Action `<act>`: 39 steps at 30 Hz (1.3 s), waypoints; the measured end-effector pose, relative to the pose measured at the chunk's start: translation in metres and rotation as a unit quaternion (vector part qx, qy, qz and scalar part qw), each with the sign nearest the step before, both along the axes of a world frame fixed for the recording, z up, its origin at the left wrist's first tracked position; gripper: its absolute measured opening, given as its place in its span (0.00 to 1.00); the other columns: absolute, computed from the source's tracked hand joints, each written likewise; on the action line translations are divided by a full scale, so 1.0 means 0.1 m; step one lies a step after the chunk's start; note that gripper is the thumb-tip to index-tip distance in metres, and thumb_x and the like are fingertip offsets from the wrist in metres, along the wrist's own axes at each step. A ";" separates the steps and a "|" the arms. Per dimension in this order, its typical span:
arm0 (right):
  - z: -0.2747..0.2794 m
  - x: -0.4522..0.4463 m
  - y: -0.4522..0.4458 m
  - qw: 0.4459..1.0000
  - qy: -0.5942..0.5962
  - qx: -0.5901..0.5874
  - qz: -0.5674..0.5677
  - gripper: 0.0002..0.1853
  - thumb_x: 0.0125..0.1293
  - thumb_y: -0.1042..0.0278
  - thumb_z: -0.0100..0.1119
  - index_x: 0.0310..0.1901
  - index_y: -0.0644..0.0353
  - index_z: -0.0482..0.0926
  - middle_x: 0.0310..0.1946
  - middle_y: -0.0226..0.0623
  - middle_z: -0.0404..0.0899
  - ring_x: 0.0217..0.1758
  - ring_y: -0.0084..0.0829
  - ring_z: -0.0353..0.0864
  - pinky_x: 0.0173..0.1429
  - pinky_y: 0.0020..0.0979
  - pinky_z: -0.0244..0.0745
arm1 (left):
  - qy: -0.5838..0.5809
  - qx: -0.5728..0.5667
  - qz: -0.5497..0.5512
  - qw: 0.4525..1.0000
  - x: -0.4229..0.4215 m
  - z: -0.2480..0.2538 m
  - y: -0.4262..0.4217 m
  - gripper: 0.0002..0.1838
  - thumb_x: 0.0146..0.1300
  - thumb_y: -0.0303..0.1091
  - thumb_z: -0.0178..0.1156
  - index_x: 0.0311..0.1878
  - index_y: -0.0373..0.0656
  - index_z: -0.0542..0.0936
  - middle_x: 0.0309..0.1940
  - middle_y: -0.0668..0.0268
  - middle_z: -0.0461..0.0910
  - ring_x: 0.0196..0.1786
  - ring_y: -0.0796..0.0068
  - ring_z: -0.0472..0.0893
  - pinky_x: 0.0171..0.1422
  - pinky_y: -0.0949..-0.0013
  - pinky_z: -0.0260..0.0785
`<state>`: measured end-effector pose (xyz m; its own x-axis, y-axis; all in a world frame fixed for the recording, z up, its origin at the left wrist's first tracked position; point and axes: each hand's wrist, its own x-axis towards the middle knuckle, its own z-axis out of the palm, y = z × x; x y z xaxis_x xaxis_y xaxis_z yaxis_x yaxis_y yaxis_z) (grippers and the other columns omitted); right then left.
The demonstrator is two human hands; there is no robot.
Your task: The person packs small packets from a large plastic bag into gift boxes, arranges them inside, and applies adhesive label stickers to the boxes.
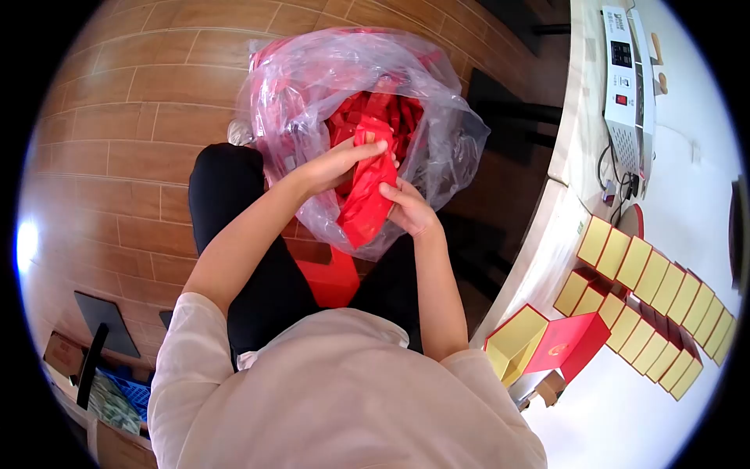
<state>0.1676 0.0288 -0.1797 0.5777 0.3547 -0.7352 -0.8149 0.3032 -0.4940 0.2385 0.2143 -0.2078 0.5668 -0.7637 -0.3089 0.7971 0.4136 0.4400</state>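
Both of my hands hold a shiny red foil packet (366, 207) in front of me, slanting over the near side of a clear plastic bag (293, 109). My left hand (337, 166) grips its upper part, thumb lying across the front. On the right edge, my right hand (410, 207) pinches it around the middle, with the thumb on top. Inside the bag lie many similar red packets (406, 117). The fingers behind the held packet are mostly hidden.
To the right, a white table (539, 242) carries rows of red-and-yellow boxes (637, 262), an open red box (516, 340) and a white machine (625, 94) with cables. A blue crate (129, 389) stands at lower left. A red piece (332, 277) shows between my legs.
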 end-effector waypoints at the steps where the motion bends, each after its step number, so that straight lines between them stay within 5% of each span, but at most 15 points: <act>1: 0.02 0.00 -0.02 0.999 -0.008 0.026 -0.026 0.23 0.67 0.64 0.59 0.61 0.61 0.69 0.54 0.36 0.77 0.56 0.31 0.78 0.62 0.35 0.71 | 0.001 -0.001 0.002 1.000 0.00 0.01 -0.03 0.25 0.68 0.46 0.57 0.62 0.44 0.68 0.49 0.64 0.77 0.53 0.69 0.78 0.62 0.64 0.69; 7: 0.03 -0.12 -0.18 0.990 -0.023 0.099 -0.098 0.20 0.67 0.63 0.58 0.58 0.60 0.71 0.51 0.36 0.79 0.53 0.31 0.79 0.61 0.34 0.72 | 0.119 -0.025 0.153 0.981 0.12 -0.01 -0.02 0.23 0.68 0.48 0.55 0.61 0.46 0.70 0.48 0.62 0.78 0.51 0.69 0.79 0.58 0.63 0.71; 16: 0.26 -0.11 -0.20 0.988 -0.062 0.021 -0.141 0.24 0.66 0.67 0.59 0.62 0.57 0.66 0.54 0.34 0.76 0.58 0.32 0.76 0.63 0.37 0.70 | 0.165 -0.051 0.046 0.984 0.09 -0.01 0.07 0.23 0.70 0.59 0.43 0.48 0.48 0.69 0.32 0.71 0.71 0.30 0.79 0.70 0.35 0.75 0.66; 23: 0.56 0.09 -0.19 0.990 -0.099 -0.047 -0.083 0.30 0.64 0.73 0.61 0.67 0.58 0.62 0.59 0.34 0.73 0.61 0.29 0.74 0.66 0.34 0.67 | 0.095 -0.026 0.031 0.995 0.08 -0.11 0.06 0.30 0.69 0.65 0.42 0.59 0.49 0.69 0.33 0.72 0.69 0.29 0.81 0.68 0.33 0.76 0.63; 26: 0.60 0.14 -0.14 0.984 -0.129 -0.071 -0.098 0.29 0.65 0.74 0.60 0.66 0.59 0.62 0.59 0.34 0.72 0.61 0.28 0.73 0.65 0.31 0.68 | 0.071 -0.016 0.012 0.997 0.07 -0.09 0.03 0.28 0.68 0.60 0.49 0.61 0.49 0.69 0.39 0.72 0.72 0.33 0.81 0.72 0.38 0.74 0.69; 29: 0.58 0.18 -0.11 0.976 -0.137 -0.073 -0.152 0.27 0.65 0.75 0.59 0.64 0.60 0.63 0.59 0.35 0.72 0.60 0.28 0.73 0.65 0.31 0.68 | -0.014 0.116 0.088 0.989 0.03 -0.03 -0.07 0.22 0.65 0.51 0.59 0.54 0.47 0.72 0.39 0.72 0.76 0.38 0.79 0.76 0.40 0.73 0.71; 31: 0.56 0.17 -0.09 0.971 -0.136 -0.073 -0.184 0.26 0.65 0.76 0.59 0.63 0.60 0.64 0.58 0.36 0.73 0.60 0.28 0.74 0.65 0.31 0.69 | 0.040 0.117 0.085 0.989 0.06 0.03 -0.01 0.21 0.62 0.43 0.64 0.54 0.46 0.73 0.45 0.69 0.78 0.47 0.77 0.78 0.52 0.70 0.73; 32: 0.55 0.17 -0.09 0.968 -0.128 -0.069 -0.205 0.25 0.64 0.76 0.60 0.62 0.61 0.65 0.58 0.36 0.73 0.60 0.28 0.74 0.65 0.31 0.69 | 0.088 0.105 0.106 0.985 0.04 0.07 0.00 0.18 0.62 0.38 0.61 0.53 0.44 0.73 0.47 0.66 0.79 0.51 0.74 0.79 0.59 0.67 0.71; 36: 0.58 0.15 -0.05 0.964 -0.145 -0.079 -0.210 0.26 0.62 0.78 0.61 0.61 0.61 0.65 0.56 0.37 0.74 0.59 0.29 0.74 0.65 0.32 0.68 | 0.147 -0.009 0.050 0.988 0.08 -0.01 0.08 0.19 0.58 0.29 0.52 0.54 0.39 0.73 0.51 0.58 0.78 0.51 0.66 0.79 0.62 0.60 0.70; 37: 0.58 0.14 -0.05 0.964 -0.145 -0.079 -0.209 0.26 0.62 0.78 0.61 0.61 0.61 0.65 0.56 0.37 0.74 0.59 0.29 0.74 0.65 0.32 0.68 | 0.147 -0.009 0.050 0.988 0.06 -0.01 0.07 0.19 0.58 0.29 0.52 0.54 0.39 0.73 0.51 0.58 0.78 0.51 0.66 0.79 0.62 0.60 0.70; 39: 0.59 0.13 -0.07 0.963 -0.211 -0.066 -0.155 0.27 0.60 0.79 0.62 0.60 0.62 0.66 0.54 0.36 0.75 0.59 0.29 0.73 0.66 0.32 0.66 | 0.156 0.088 -0.049 0.983 0.00 0.04 0.07 0.25 0.66 0.45 0.52 0.61 0.38 0.71 0.53 0.55 0.78 0.56 0.63 0.78 0.64 0.59 0.68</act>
